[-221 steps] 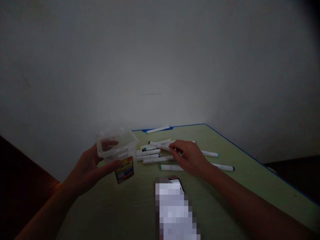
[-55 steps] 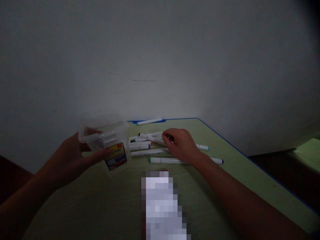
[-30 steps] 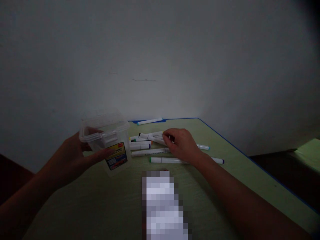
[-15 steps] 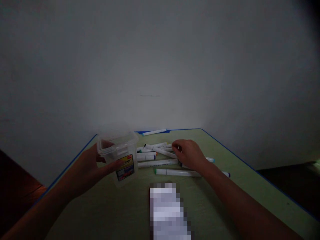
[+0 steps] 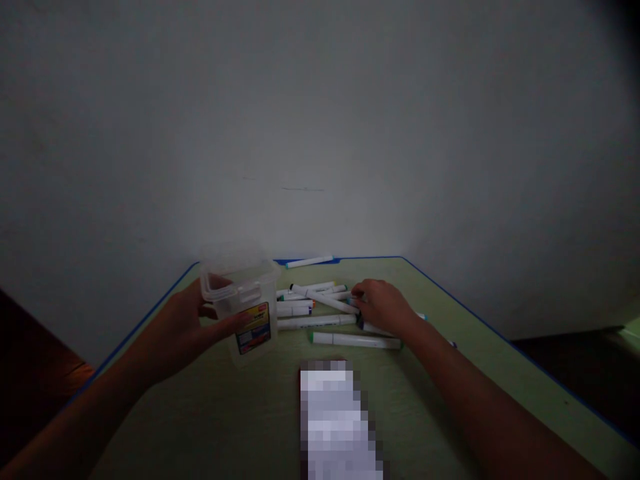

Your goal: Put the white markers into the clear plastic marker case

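My left hand (image 5: 187, 327) is wrapped round a clear plastic box (image 5: 257, 343), with the thumb across its coloured label and the fingers behind. The box's mouth faces up, tilted slightly, and no markers show inside. My right hand (image 5: 383, 307) reaches into a loose pile of white markers (image 5: 320, 322) with coloured ends. Its fingers are drawn together at a marker (image 5: 343, 297) on the right side of the pile; the exact grip is partly hidden. Another marker (image 5: 357, 341) with a green end lies just below this hand.
A single marker (image 5: 310, 262) lies at the table's far edge, against the wall (image 5: 310, 133). A phone-like object (image 5: 335, 420) with a blurred-out face lies at the front of the green table (image 5: 225, 413), which has a blue edge.
My right hand has shifted slightly right, and a green-ended marker shows more at its fingertips. The box in my left hand has moved slightly up and right. The view has shifted a little.
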### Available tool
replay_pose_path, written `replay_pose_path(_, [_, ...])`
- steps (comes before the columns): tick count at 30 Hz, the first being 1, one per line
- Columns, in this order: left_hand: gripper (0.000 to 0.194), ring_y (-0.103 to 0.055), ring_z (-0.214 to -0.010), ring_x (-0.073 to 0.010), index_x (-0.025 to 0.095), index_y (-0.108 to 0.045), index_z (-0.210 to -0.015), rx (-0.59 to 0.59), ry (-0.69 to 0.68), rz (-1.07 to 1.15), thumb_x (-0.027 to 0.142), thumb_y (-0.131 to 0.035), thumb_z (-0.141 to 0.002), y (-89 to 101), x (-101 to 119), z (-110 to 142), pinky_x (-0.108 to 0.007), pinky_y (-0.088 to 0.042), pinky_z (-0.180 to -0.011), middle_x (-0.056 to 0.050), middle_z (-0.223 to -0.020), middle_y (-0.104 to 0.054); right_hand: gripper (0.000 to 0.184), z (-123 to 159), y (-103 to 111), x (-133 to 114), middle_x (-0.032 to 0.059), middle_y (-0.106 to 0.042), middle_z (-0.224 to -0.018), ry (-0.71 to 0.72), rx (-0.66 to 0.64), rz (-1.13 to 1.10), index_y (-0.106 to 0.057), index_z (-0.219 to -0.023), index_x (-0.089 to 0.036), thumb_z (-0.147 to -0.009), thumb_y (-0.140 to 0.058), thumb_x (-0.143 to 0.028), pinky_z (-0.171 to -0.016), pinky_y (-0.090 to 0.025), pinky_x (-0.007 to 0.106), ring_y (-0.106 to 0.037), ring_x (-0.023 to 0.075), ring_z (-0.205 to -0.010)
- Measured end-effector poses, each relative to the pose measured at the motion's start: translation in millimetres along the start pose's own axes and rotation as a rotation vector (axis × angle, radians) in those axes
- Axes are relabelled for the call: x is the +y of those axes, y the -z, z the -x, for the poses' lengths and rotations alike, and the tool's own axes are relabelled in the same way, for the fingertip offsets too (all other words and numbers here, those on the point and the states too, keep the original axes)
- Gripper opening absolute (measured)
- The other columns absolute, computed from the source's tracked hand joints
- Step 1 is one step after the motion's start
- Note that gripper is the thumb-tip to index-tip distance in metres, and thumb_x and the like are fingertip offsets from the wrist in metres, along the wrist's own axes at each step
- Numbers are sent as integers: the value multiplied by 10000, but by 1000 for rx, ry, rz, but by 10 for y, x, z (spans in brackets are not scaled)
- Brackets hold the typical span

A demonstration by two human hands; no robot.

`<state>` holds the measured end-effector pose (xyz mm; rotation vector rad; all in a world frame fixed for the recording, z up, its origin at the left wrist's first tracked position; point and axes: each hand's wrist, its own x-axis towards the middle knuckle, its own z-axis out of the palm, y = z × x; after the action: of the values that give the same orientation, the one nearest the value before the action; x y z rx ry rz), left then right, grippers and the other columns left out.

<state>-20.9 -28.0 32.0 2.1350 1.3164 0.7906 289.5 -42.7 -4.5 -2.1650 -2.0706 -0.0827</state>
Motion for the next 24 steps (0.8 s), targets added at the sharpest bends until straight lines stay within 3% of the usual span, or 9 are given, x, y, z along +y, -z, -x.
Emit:
replay_pose_path(10, [507, -665, -746, -192, 192, -503, -973, 30, -2, -15, 570, -630, -660, -7, -23, -15, -309, -553, -635, -37, -928, -650, 294, -46, -80, 47, 105, -701, -979, 9, -93, 34, -706, -993, -196, -795, -490, -191, -731, -414, 292, -626, 225, -906])
replay_pose_path(24, [495, -670, -743, -194, 200, -531, -956, 47, -15, -7, 563, -638, -635, -16, -8, -7, -295, -557, -613, -26, -906, -659, 357, -32, -51, 35, 114, -693, -1027, 33, -114, 26, -695, -1061, -201, -764, -504, -148, -782, -414, 294, -619, 236, -956])
